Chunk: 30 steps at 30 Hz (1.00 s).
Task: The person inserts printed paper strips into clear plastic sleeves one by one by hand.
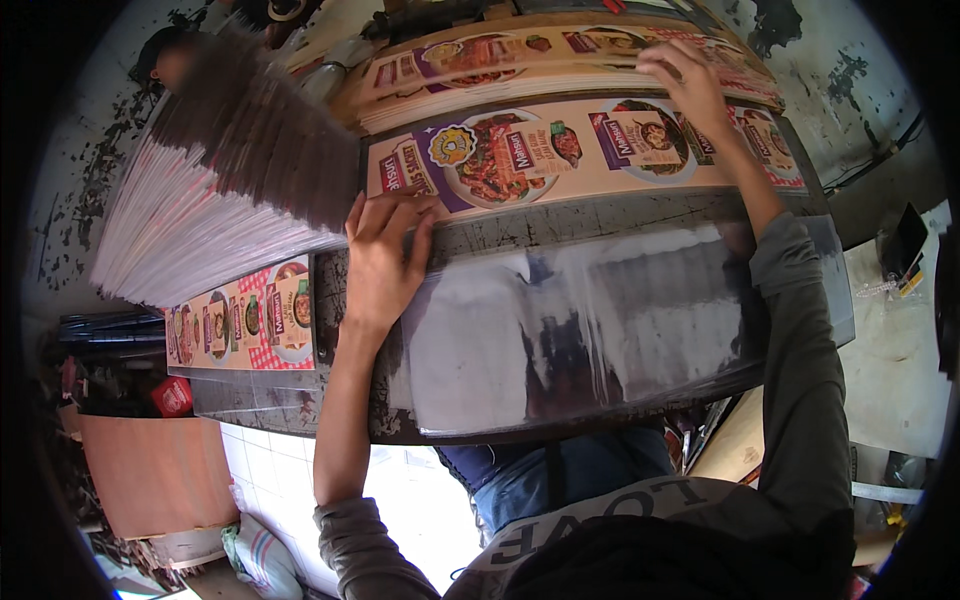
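My left hand [383,255] rests flat on the dark worn table [600,215], its fingertips on the near edge of a printed food-package sheet [560,150]. My right hand [685,85] reaches farther back, fingers spread on the edge of a thick stack of the same printed sheets [500,70]. A glossy clear plastic sheet [590,330] covers the table's near part, right of my left wrist. Neither hand is closed around anything.
A tall fanned pile of white-edged sheets [200,190] leans at the left. More printed sheets [250,320] lie on a lower surface at the left. A person's head [165,60] shows at the top left. A brown board [150,470] and a tiled floor [270,470] are below.
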{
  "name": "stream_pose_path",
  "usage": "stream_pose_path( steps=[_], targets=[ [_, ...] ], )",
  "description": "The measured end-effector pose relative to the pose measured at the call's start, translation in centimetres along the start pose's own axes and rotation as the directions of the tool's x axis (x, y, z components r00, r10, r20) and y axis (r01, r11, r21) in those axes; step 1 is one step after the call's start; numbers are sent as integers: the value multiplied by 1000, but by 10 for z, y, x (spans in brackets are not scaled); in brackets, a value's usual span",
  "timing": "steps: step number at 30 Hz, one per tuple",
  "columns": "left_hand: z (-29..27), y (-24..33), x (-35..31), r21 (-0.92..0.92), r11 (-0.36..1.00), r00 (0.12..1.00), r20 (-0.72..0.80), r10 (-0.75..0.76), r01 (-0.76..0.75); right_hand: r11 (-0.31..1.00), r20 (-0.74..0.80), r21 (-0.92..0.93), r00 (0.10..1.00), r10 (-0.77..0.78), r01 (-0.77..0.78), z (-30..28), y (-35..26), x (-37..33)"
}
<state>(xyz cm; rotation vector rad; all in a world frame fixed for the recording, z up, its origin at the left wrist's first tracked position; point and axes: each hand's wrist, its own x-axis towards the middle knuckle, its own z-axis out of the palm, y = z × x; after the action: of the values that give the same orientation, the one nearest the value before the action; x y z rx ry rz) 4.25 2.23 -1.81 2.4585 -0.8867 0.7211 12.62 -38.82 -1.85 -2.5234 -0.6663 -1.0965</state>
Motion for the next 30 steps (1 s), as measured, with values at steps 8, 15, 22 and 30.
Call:
stream_pose_path(
  steps=[8,15,22,30],
  targets=[
    [3,-2,-1,-29,999,999,-5,45,-45,886,-57,-412,964,-258,212,-18,-22,2],
    [9,-2,-3,-80,995,998,-23,64,-66,870,-46,-471,980,-192,148,-67,-47,-7],
    [-14,-1,-22,84,988,986,117,117,-127,897,61,-377,973,-222,229,-165,-165,-92],
    [-42,13,-109,24,998,969,241,-63,59,986,459,55,881,115,-158,-194,-199,-155]
  ],
)
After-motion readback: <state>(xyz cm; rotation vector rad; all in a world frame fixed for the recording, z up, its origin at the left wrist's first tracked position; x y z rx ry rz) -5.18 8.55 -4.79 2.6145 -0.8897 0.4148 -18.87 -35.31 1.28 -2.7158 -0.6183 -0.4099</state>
